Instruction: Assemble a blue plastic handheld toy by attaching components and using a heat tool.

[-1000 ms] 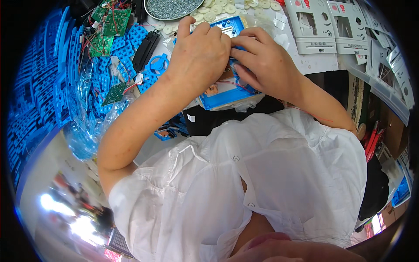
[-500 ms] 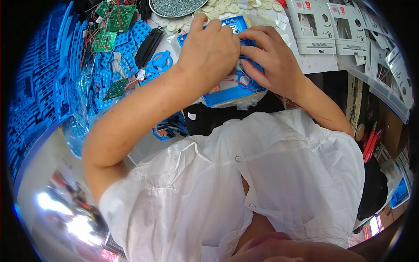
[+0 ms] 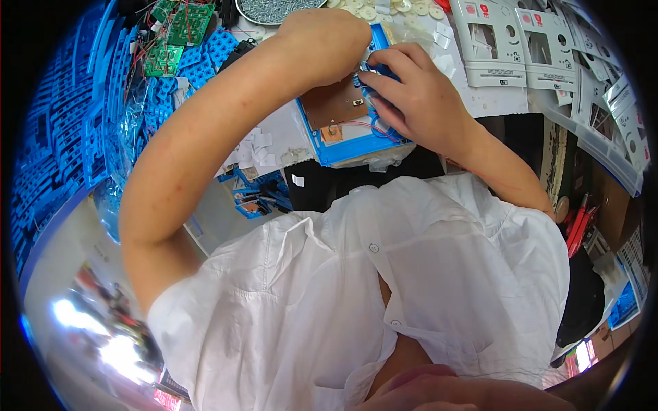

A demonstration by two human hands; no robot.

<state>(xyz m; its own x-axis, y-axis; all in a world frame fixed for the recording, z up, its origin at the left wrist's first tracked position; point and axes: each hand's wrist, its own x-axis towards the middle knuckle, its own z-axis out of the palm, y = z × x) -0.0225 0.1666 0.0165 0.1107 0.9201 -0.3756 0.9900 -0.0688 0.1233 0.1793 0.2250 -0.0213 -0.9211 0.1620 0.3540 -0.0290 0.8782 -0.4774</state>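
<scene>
A blue plastic case (image 3: 349,147) with a brown circuit board (image 3: 334,108) and thin red wires inside lies on the table edge in front of me. My left hand (image 3: 327,42) is closed at the case's far left side, fingers hidden from view. My right hand (image 3: 419,96) grips the case's right side, fingertips pressing on a small blue part inside it. My white shirt fills the lower half of the view.
Green circuit boards (image 3: 179,24) with wires lie far left among blue plastic parts (image 3: 68,130). A dark dish of small screws (image 3: 274,9) stands at the top. Grey-white panels (image 3: 510,44) lie in rows at the right. Red-handled tools (image 3: 579,222) rest low right.
My left forearm has lifted and my left hand moved up and right over the case's far side. The brown board inside the case now shows. My right hand stays on the case.
</scene>
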